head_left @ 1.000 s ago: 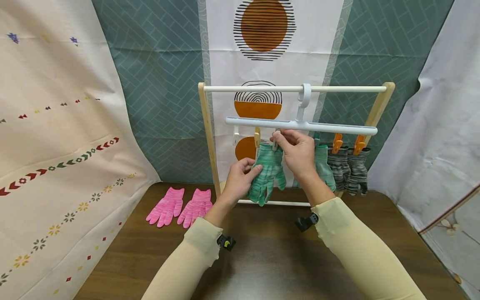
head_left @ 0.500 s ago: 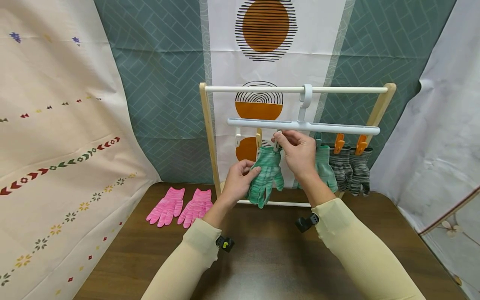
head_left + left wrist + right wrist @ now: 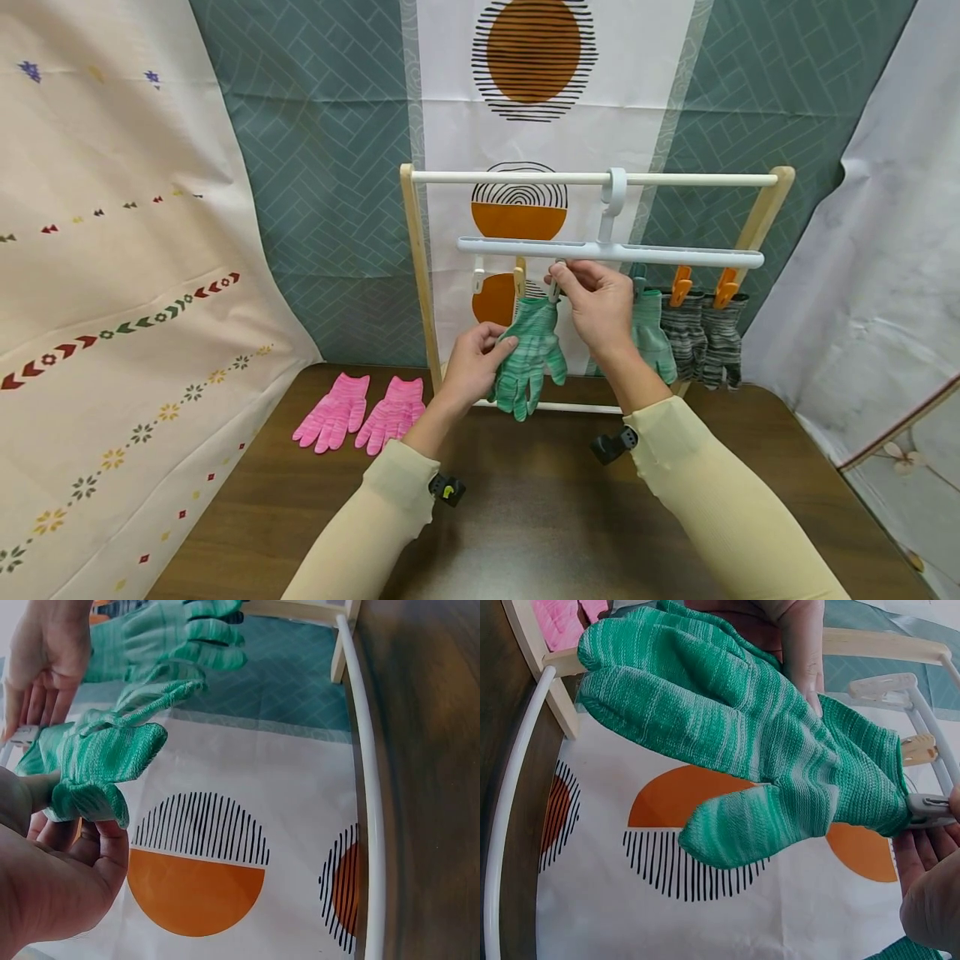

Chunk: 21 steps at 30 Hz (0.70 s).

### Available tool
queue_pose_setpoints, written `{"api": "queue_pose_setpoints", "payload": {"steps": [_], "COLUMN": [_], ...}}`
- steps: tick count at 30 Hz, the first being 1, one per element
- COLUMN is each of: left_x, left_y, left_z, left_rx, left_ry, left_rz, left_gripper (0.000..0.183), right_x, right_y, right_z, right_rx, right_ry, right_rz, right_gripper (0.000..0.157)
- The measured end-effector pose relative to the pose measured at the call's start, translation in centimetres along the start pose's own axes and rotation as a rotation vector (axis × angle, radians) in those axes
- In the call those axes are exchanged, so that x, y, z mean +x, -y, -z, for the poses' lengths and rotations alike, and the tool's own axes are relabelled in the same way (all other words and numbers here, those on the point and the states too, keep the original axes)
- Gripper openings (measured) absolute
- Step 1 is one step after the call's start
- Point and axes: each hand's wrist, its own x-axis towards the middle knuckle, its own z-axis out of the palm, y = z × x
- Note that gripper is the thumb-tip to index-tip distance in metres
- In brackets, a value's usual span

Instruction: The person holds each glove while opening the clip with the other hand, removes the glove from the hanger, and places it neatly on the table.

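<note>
A green striped knit glove (image 3: 531, 354) hangs fingers down below the white hanger (image 3: 611, 252). My left hand (image 3: 474, 367) pinches the glove's left edge between thumb and fingers. At the right corner of the cuff, my right hand (image 3: 600, 304) pinches a grey clothespin (image 3: 928, 808), whose tip is on the cuff. Left of it, a yellow clothespin (image 3: 519, 279) hangs near the cuff's other corner; in the right wrist view it appears apart from the fabric. A white clothespin (image 3: 478, 277) hangs at the far left, holding nothing.
A second green glove (image 3: 652, 333) hangs behind my right wrist from a teal clothespin (image 3: 637, 279). Grey-black gloves (image 3: 681, 333) hang from orange clothespins (image 3: 726, 287). Two pink gloves (image 3: 333, 414) lie on the brown table (image 3: 525, 517). The hanger hooks on the rack's top rail (image 3: 510, 177).
The green glove and my left hand have dropped slightly. My right hand stays at the grey clothespin. The whole view has shifted a little.
</note>
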Motion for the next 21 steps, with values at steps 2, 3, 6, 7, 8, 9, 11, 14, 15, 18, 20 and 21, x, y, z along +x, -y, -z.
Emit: {"api": "queue_pose_setpoints", "payload": {"steps": [2, 3, 6, 7, 8, 9, 11, 14, 15, 18, 20, 21], "left_x": [-0.08, -0.12, -0.20, -0.22, -0.22, -0.22, -0.23, -0.27, -0.27, -0.33, -0.36, -0.38], "left_y": [0.04, 0.10, 0.21, 0.25, 0.29, 0.33, 0.42, 0.61, 0.70, 0.79, 0.86, 0.92], "left_z": [0.01, 0.03, 0.06, 0.06, 0.10, 0.11, 0.17, 0.30, 0.34, 0.48, 0.57, 0.61], "left_rx": [-0.002, -0.002, -0.001, -0.001, -0.002, 0.000, -0.001, 0.003, 0.005, 0.006, 0.006, 0.008], "left_ry": [-0.008, -0.012, -0.016, -0.016, -0.013, -0.014, -0.013, -0.009, -0.008, -0.003, -0.005, -0.007], "left_rz": [0.001, 0.002, 0.000, -0.002, -0.002, -0.004, -0.003, -0.002, -0.004, -0.007, -0.007, -0.008], "left_gripper": [0.020, 0.020, 0.019, 0.020, 0.020, 0.020, 0.020, 0.019, 0.019, 0.019, 0.019, 0.019], "right_x": [0.03, 0.03, 0.06, 0.06, 0.05, 0.04, 0.00, -0.08, -0.09, -0.08, -0.07, -0.08], "right_y": [-0.05, -0.09, -0.20, -0.22, -0.24, -0.26, -0.29, -0.26, -0.24, -0.24, -0.27, -0.28], "right_z": [-0.01, -0.02, -0.03, -0.03, -0.03, -0.04, -0.05, -0.08, -0.08, -0.10, -0.10, -0.10], "right_rx": [0.006, 0.007, 0.009, 0.008, 0.005, 0.003, 0.001, -0.002, 0.001, 0.010, 0.015, 0.016], "right_ry": [0.000, 0.000, -0.002, -0.003, -0.004, -0.005, -0.007, -0.008, -0.008, -0.009, -0.010, -0.011], "right_rz": [-0.002, -0.004, -0.002, -0.001, 0.000, 0.000, 0.003, 0.001, 0.002, 0.006, 0.009, 0.009], "right_gripper": [0.037, 0.036, 0.036, 0.036, 0.035, 0.035, 0.035, 0.034, 0.034, 0.033, 0.033, 0.033]}}
